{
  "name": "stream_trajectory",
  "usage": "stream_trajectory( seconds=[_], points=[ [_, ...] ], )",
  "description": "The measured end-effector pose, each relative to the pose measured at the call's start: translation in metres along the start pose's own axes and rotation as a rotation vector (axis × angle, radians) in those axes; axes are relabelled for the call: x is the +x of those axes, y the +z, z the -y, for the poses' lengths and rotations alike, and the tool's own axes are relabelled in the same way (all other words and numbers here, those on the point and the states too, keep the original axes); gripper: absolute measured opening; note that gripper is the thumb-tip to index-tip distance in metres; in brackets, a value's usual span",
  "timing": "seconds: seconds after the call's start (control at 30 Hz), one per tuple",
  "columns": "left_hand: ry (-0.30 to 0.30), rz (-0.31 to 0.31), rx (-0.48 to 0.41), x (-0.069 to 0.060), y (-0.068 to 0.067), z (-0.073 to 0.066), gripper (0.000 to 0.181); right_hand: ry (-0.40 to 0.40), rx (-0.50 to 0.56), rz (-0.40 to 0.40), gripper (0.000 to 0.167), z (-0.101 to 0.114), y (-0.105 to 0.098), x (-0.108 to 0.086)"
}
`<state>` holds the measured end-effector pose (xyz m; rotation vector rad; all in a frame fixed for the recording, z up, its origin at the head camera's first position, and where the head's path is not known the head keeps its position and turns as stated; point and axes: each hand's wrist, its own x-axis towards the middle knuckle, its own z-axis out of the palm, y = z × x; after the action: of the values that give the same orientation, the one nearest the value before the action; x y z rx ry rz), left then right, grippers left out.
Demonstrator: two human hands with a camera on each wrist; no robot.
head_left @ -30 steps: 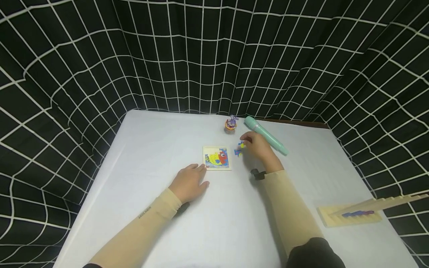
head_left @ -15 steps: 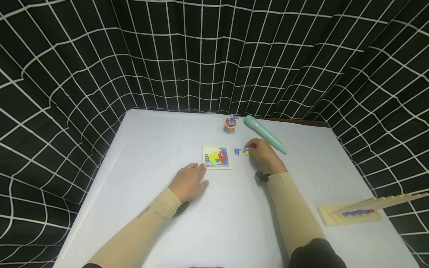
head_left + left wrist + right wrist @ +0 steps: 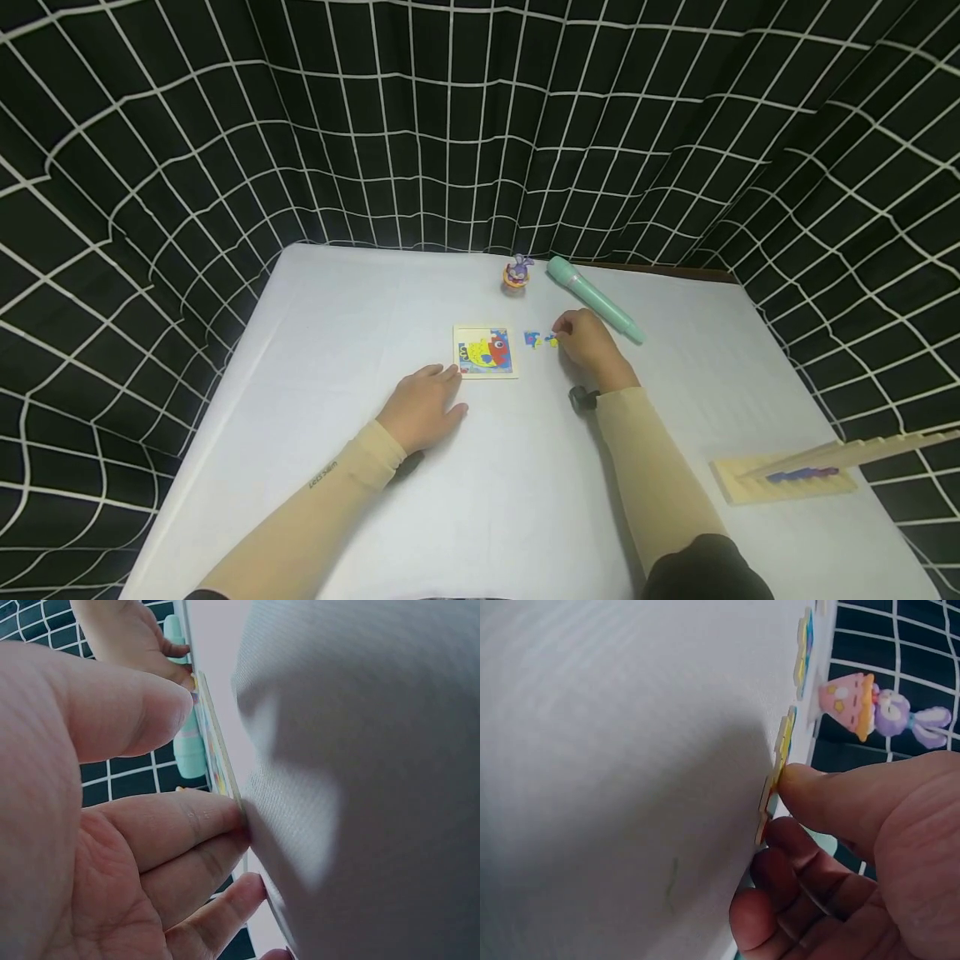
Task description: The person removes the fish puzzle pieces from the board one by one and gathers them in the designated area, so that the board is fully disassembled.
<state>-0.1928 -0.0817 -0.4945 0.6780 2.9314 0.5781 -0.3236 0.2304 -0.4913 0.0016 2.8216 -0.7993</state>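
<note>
A small square puzzle tray [image 3: 469, 335] lies mid-table, with a yellow and red fish picture partly filling it. My left hand [image 3: 422, 408] rests palm down, its straight fingertips touching the tray's lower left corner. To the right of the tray, my right hand [image 3: 588, 343] pinches a yellow and blue puzzle piece [image 3: 785, 742] at the tabletop. In the right wrist view the thumb [image 3: 799, 787] lies against the piece, and the other fingers are curled beside it. Another loose puzzle piece [image 3: 532, 339] lies between that hand and the tray.
A mint-green toy microphone [image 3: 594, 297] lies behind my right hand. Left of it stands a purple rabbit figure [image 3: 517, 273] on a cupcake-like base. A wooden stepped stand [image 3: 723, 483] is at the right edge. Black gridded cloth [image 3: 420, 125] surrounds the white table.
My right hand has come down and slightly right, bringing one puzzle piece away from the other so they lie apart side by side. The left hand has stayed on the tray corner.
</note>
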Motion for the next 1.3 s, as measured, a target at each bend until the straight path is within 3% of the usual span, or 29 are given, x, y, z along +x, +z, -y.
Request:
stream_trajectory(
  seconds=[0.17, 0.3, 0.5, 0.6, 0.9, 1.3],
  points=[
    [0.007, 0.002, -0.003, -0.001, 0.000, 0.000, 0.056, -0.007, -0.026, -0.016, 0.021, 0.004, 0.002, 0.000],
    [0.011, -0.001, -0.001, -0.001, 0.000, 0.000, 0.056, -0.067, -0.043, -0.036, 0.023, 0.024, 0.006, -0.003],
    [0.009, -0.010, 0.000, -0.001, 0.000, 0.000, 0.055, -0.221, -0.075, 0.084, 0.027, 0.067, 0.019, -0.006],
    [0.008, -0.004, -0.005, 0.000, 0.000, 0.000, 0.055, -0.254, -0.131, 0.139, 0.029, 0.079, 0.027, -0.006],
    [0.023, 0.005, 0.021, 0.003, 0.002, 0.000, 0.056, -0.291, -0.220, 0.135, 0.024, 0.083, 0.038, -0.004],
    [0.011, 0.011, 0.032, 0.002, 0.001, 0.001, 0.057, -0.261, -0.269, 0.165, 0.013, 0.089, 0.039, -0.003]
  ],
)
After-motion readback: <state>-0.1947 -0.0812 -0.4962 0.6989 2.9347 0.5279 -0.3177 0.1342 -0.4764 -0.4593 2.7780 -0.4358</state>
